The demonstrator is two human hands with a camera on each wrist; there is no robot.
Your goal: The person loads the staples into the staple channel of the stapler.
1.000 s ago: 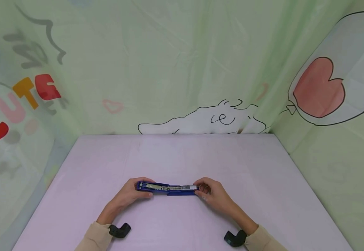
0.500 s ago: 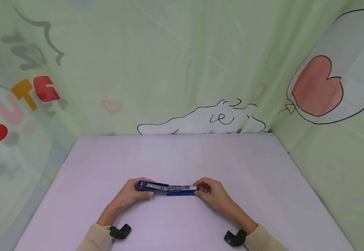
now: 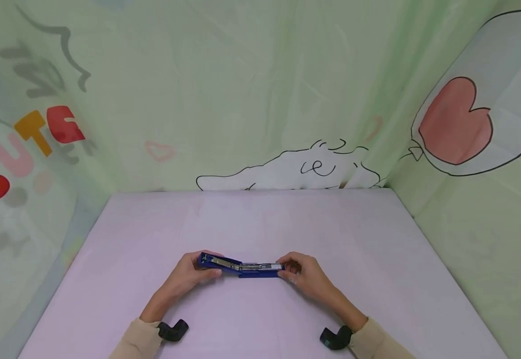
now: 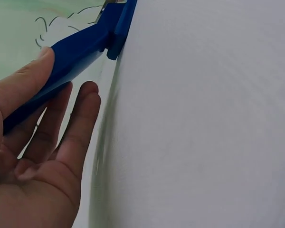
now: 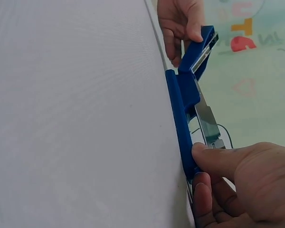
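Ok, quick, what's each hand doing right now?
Left hand: holding the raised top of the opened blue stapler.
Right hand: pinching the end of its base.

Lilac table (image 3: pixel 260 224), pale green curtains (image 3: pixel 224 89), balloon drawing (image 3: pixel 516 94) with red heart (image 3: pixel 455 122), coloured letters (image 3: pixel 58 124)

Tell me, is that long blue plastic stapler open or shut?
The long blue plastic stapler is open: its top arm tilts back in the left hand, baring the silvery metal rail.
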